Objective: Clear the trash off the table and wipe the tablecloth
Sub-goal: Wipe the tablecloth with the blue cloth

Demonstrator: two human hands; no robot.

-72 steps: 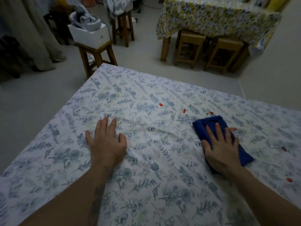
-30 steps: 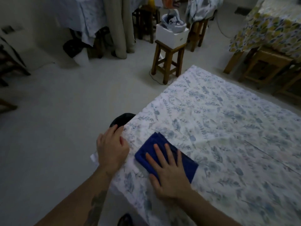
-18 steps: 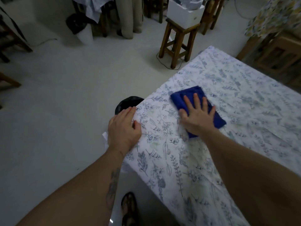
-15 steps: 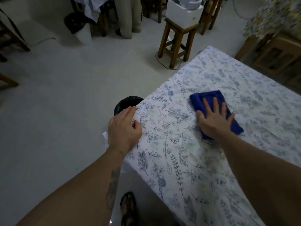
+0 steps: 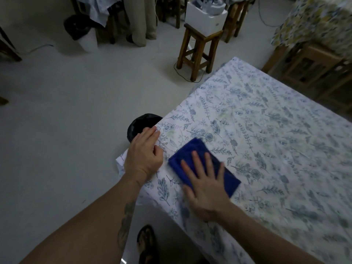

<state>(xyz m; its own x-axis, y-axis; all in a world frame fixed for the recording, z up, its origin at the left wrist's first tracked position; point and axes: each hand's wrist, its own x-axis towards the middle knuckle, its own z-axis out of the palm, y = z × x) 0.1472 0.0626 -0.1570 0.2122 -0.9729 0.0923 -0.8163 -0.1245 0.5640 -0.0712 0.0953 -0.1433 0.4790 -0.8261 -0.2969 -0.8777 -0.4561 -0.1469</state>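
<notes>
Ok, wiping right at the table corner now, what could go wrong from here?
1. The blue cloth is close to the corner; a long stroke could carry it off the edge.
2. The tablecloth is loose fabric; only the left hand pins it, so wiping may bunch or drag it.
3. Anything swept off might miss the black bin, which sits partly under the table edge.

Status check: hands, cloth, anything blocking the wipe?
Right hand flat on blue cloth, near table corner. Left hand flat, pinning tablecloth edge. No trash visible; path unobstructed.
</notes>
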